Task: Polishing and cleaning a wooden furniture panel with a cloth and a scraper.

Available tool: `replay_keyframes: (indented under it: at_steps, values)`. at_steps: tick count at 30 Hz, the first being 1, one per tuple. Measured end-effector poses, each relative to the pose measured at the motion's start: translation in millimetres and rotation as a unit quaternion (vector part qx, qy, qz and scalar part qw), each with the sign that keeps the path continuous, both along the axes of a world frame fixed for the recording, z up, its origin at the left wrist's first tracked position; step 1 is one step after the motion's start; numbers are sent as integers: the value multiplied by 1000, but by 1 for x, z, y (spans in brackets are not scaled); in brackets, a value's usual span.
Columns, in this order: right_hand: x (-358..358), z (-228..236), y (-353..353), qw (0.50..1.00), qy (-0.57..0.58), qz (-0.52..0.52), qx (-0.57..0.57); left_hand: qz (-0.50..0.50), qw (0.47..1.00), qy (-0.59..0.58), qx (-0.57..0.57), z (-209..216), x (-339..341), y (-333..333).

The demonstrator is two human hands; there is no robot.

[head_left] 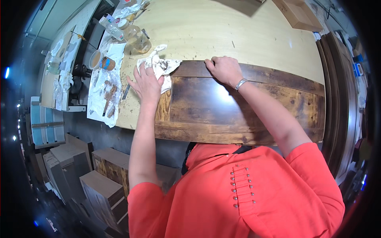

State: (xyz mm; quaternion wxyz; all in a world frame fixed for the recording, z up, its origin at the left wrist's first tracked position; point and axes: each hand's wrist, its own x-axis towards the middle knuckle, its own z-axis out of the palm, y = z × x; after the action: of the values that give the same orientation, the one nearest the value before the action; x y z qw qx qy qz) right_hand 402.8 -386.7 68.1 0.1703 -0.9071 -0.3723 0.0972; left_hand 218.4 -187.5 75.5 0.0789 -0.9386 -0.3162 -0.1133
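Note:
A dark-stained wooden cabinet door (198,105) with a framed, recessed panel lies flat on the table, its long side toward me. At its far left corner is a crumpled white rag (162,64) with dark smears. My left hand (146,85) lies over the rag, thumb and little finger spread, the middle fingers bent on the cloth. Beneath the hand, the left end of the frame shows a lighter brown. My right hand (227,71), wearing a silver bracelet, is closed over the door's far edge, with its fingertips partly hidden.
Left of the rag stand a clear jar (137,37), a plastic bottle (111,28) and a cup of brown liquid (107,63). A stained white sheet (104,95) carries a brush-like tool. Dark boards (337,91) stand upright at right; a cardboard box (297,16) sits far right. Cabinet pieces (104,186) are stacked lower left.

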Motion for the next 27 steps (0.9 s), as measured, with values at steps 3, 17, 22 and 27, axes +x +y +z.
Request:
replay_keyframes:
  at_steps: [3, 17, 22, 27]
  values:
    - [-2, -3, 2, 1000, 10, -1, 1, -32, 999, -2, 5, 2, 0, 4]
    - [-6, -4, 8, 1000, -12, 0, -19, -90, 954, -247, -143, -22, 6, -22]
    - [-1, -9, 9, 999, 7, 15, -28, -69, 949, -260, -164, -23, -8, -7]
    - [8, -22, 10, 999, -13, 6, -38, -37, 968, -229, -93, -30, 9, -27]
